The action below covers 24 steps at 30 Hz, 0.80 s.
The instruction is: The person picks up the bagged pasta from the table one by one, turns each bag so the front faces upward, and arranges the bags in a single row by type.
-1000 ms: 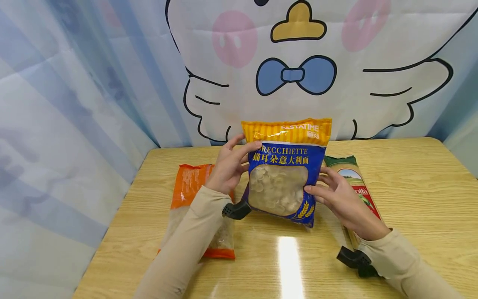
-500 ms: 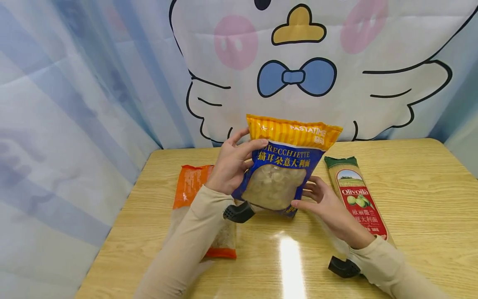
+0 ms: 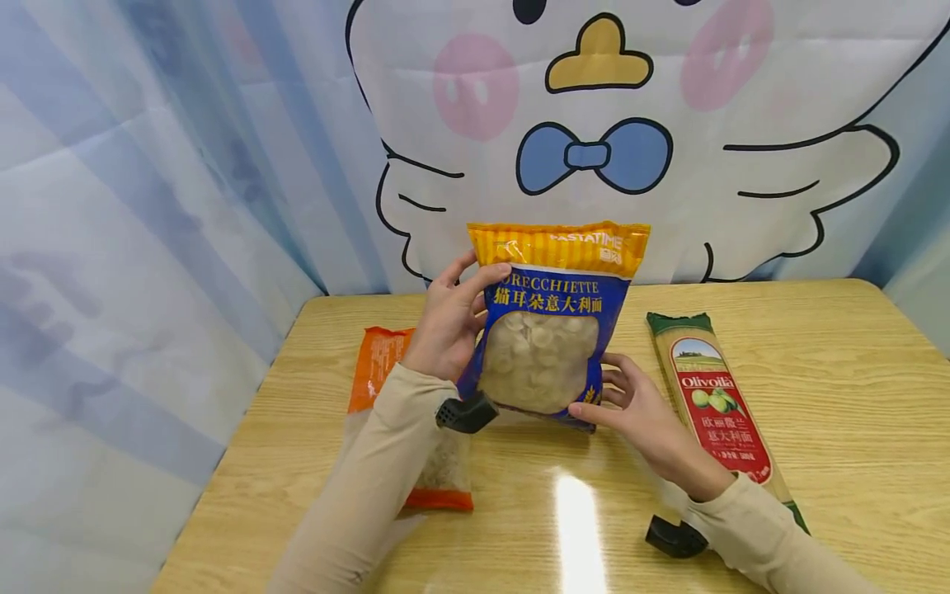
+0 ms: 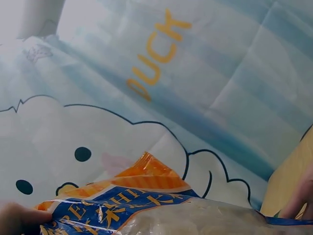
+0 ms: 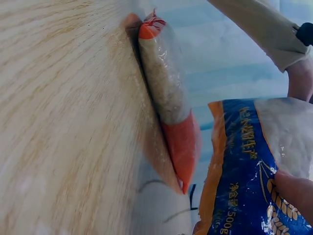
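Note:
A blue and yellow bag of orecchiette pasta [image 3: 540, 359] is held up above the table, its printed front and clear window towards me. My left hand [image 3: 449, 326] grips its upper left edge, thumb on the front and fingers behind. At the lower right corner, my right hand [image 3: 641, 417] pinches the bag with the thumb in front; its other fingers are partly hidden behind. The left wrist view catches the top of the orecchiette bag [image 4: 161, 205] from a low angle. In the right wrist view, the right thumb [image 5: 296, 191] presses near the wheat print.
An orange-ended clear bag [image 3: 371, 375] lies on the table at left, partly under the left forearm. To the right lies a pack of Olivoilà long pasta [image 3: 716, 400], near the right forearm. A printed curtain [image 3: 594, 223] hangs behind the wooden table [image 3: 839, 396].
The orecchiette bag has shifted slightly left, tilting and then facing me more squarely. My right hand has moved left and down to its lower corner, uncovering more of the Olivoilà pack.

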Available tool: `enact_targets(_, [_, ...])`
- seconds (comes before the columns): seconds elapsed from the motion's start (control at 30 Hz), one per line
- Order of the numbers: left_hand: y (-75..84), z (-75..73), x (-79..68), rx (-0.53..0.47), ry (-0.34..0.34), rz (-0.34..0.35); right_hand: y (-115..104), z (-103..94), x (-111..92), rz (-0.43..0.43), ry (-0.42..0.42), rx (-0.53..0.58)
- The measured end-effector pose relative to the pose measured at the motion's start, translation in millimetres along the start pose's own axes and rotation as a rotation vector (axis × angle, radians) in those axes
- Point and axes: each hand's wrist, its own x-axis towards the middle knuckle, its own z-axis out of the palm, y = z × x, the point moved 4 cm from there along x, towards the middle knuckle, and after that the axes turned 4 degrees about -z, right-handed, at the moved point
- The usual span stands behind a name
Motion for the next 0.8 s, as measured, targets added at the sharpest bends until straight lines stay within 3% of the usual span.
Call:
enact_targets(0.37, [9.6, -20.8, 4.2, 0.077, -0.014, 0.019, -16, 4.8, -9, -0.022, -0.003, -0.044])
enact_targets(0.8, [9.2, -28.3, -0.5, 0.11, 0.013, -0.024, -13, 8.9, -11, -0.023, -0.041, -0.041])
